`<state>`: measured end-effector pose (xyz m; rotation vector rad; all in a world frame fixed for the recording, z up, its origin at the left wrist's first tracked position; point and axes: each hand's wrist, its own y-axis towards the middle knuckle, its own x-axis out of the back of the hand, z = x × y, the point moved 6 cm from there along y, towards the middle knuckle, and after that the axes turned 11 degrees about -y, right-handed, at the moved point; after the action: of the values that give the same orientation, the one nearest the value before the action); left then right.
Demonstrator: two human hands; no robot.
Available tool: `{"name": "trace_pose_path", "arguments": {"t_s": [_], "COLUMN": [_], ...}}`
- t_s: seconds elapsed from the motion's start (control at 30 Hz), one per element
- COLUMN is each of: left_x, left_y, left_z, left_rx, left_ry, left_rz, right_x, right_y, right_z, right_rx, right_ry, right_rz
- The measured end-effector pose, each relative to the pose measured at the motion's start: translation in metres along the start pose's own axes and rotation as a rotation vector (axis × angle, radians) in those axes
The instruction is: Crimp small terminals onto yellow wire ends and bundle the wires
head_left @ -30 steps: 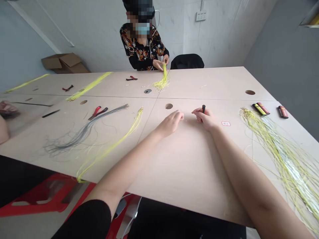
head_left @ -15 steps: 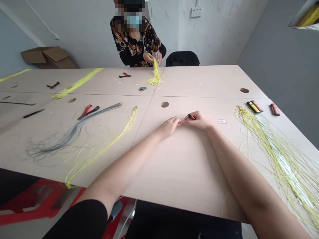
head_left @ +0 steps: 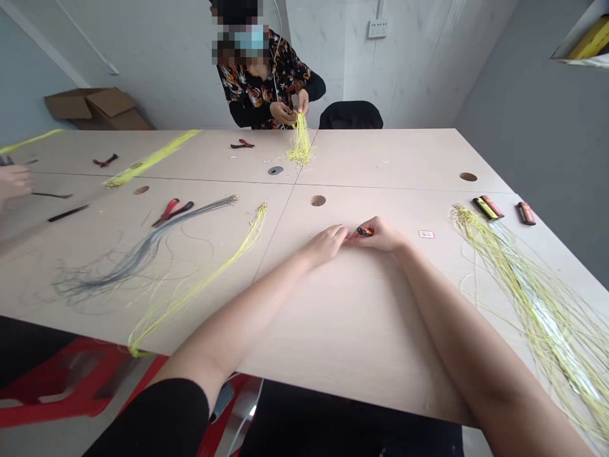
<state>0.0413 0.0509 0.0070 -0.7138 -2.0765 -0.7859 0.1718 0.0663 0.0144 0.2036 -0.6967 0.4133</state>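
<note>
Over the middle of the table my left hand [head_left: 328, 244] is closed in a pinch; what its fingertips hold is too small to make out. Just right of it, my right hand [head_left: 383, 235] is closed around a short black-and-orange stick-like tool [head_left: 365, 232], whose dark end points up and left. The fingertips of both hands nearly meet. To my left lies a bundle of yellow wires [head_left: 221, 257], with a bundle of grey wires [head_left: 157, 238] farther left. A larger yellow wire bundle [head_left: 518, 285] lies right of my right forearm.
Red-and-black pliers [head_left: 171, 212] lie by the grey wires. A small red-bordered label [head_left: 427, 234] and small red-and-black blocks [head_left: 526, 214] are at right. Across the table a person [head_left: 266, 82] holds yellow wires [head_left: 299, 139]. Another person's hand [head_left: 14, 182] shows at the left edge.
My hands have come slightly closer together, and the tool in the right one has tilted. The person opposite has shifted their hands on the wires. Another hand has appeared at the left edge.
</note>
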Motion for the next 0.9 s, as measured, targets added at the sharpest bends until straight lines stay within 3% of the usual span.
{"name": "trace_pose_path", "arguments": {"t_s": [0.33,0.6,0.77,0.9], "left_x": [0.002,0.011,0.012,0.013], "left_y": [0.0,-0.008,-0.008,-0.008], "left_z": [-0.001,-0.007,-0.018,-0.016], "left_rx": [-0.007,0.249,0.233,0.285], "left_ry": [-0.001,-0.122,-0.212,-0.241], "left_rz": [-0.02,-0.229,-0.282,-0.323], "right_x": [-0.004,0.005,0.006,0.004], "right_y": [-0.001,0.001,0.0,0.001], "right_z": [0.008,0.003,0.002,0.001], "right_rx": [0.039,0.012,-0.018,-0.036], "right_ry": [-0.048,0.106,0.152,0.171], "right_rz": [0.05,-0.098,-0.137,-0.123]}}
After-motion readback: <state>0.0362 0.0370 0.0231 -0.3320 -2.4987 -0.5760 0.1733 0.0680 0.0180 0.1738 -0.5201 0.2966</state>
